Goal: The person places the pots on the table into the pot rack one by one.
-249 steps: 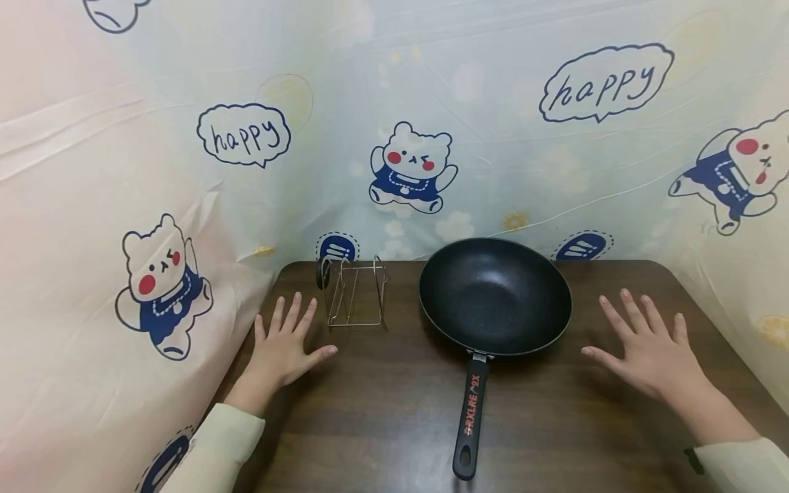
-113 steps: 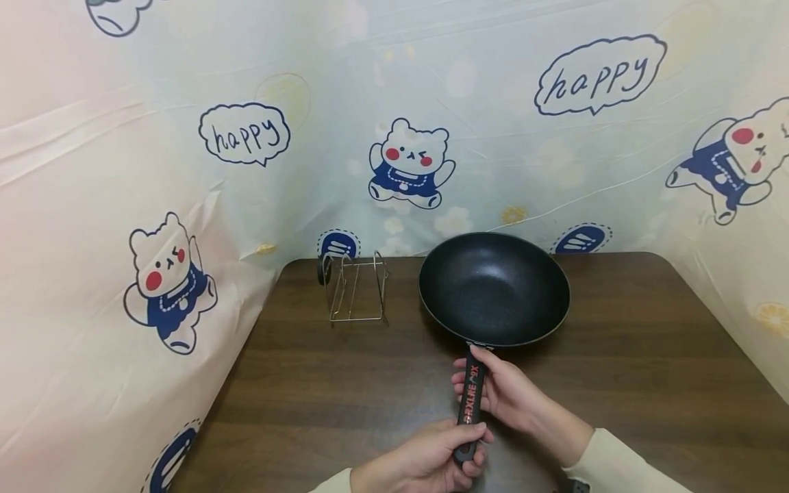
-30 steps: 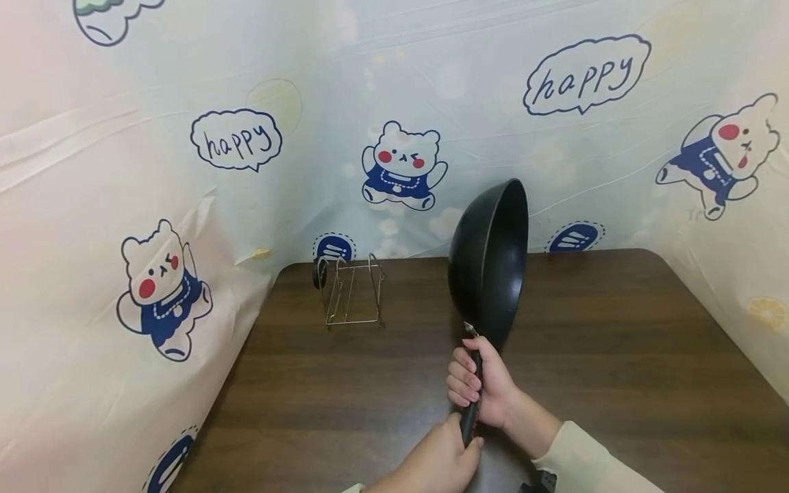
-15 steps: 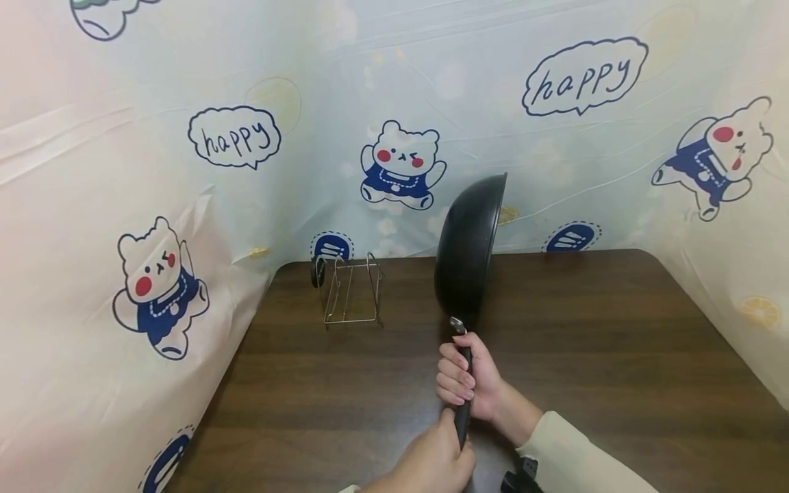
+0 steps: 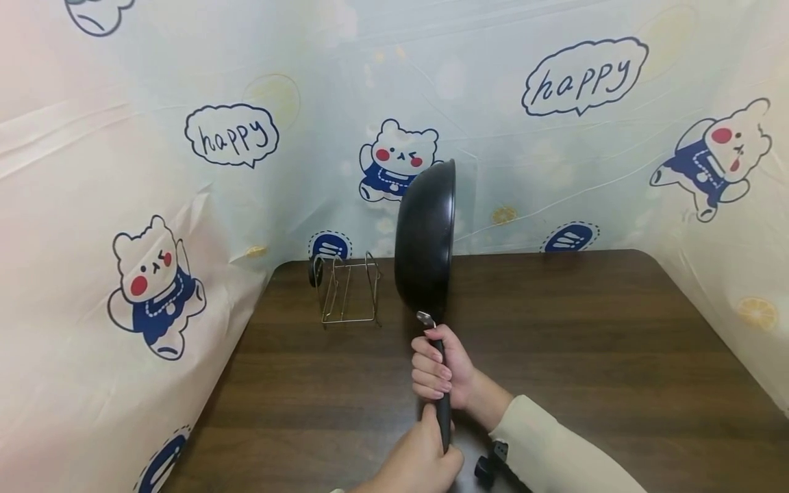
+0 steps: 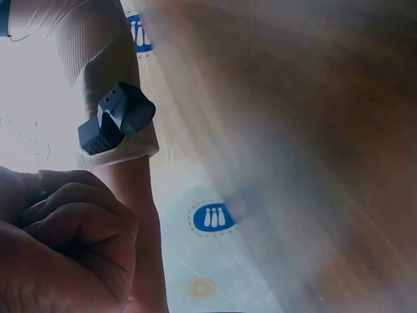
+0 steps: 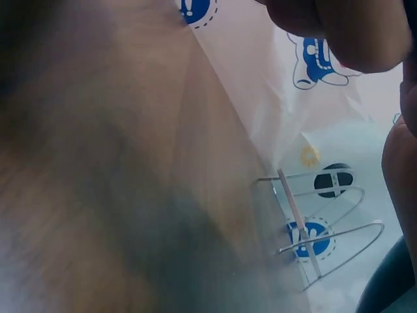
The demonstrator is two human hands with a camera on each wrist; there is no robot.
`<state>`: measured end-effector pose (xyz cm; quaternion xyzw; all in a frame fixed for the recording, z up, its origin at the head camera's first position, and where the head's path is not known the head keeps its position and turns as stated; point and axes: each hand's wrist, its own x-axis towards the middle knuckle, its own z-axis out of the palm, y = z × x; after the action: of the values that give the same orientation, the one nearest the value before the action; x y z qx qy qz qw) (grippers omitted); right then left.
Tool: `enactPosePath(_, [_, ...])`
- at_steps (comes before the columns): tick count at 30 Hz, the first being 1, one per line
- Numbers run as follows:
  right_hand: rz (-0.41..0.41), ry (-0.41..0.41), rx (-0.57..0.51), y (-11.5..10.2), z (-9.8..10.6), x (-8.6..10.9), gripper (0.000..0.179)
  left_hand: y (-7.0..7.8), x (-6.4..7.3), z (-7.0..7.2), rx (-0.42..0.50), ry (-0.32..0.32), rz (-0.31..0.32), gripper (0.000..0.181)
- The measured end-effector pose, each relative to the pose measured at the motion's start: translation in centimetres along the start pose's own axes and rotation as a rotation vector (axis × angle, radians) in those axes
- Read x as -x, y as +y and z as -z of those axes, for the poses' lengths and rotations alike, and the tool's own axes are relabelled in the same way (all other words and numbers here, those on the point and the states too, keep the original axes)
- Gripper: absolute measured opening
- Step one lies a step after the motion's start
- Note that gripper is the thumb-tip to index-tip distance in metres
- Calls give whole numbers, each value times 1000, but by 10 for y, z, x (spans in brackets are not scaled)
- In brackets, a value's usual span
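A black wok (image 5: 424,239) is held up on its side over the table, its outer wall facing left and its hollow facing right. My right hand (image 5: 445,366) grips the upper part of its black handle, fingers wrapped round it just below the metal joint. Lower on the same handle, my left hand (image 5: 422,452) holds the end part, thumb along it. In the left wrist view the curled fingers of my left hand (image 6: 78,235) fill the lower left corner. A wire rack (image 5: 348,291) with a round black disc stands left of the wok, also visible in the right wrist view.
The brown wooden table (image 5: 585,356) reaches back to a printed cloth curtain (image 5: 493,82), which also hangs at the left and right sides. A small black wrist camera (image 5: 493,465) sits at my right sleeve.
The wok lay flat at first with both hands apart and open. Both hands took its handle, lifted it and turned it on its side. Over the last second it moved left, toward the rack.
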<state>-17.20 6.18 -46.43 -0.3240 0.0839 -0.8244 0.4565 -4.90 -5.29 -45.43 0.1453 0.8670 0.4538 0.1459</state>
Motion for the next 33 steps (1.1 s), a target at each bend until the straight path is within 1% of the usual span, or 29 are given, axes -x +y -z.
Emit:
enactPosePath(5, [-21,-44,8,-2,-3,-15,39,1,2,8,5,38,-28,40])
enactPosePath(9, [-43,-77,2,-4,-7,-30,39,4,3,19,-5,63,-42,47])
enactPosePath(12, [-73,-89,-2,-4,-10,-44,40,5,6,29,-28,92,-43,48])
enactPosePath(18, [-117,-90,15,-6,-21,-73,40,10,14,50,-147,171,-55,46])
enactPosePath(21, [-127,-92,21,-8,-26,-86,40,14,16,61,-187,196,-56,45])
enactPosePath(27, [-154,-83,29,-10,-34,-108,40,19,21,80,-186,201,-31,40])
enactPosePath(33, [-178,-82,38,-8,-35,-118,39,19,24,89,-152,163,-11,39])
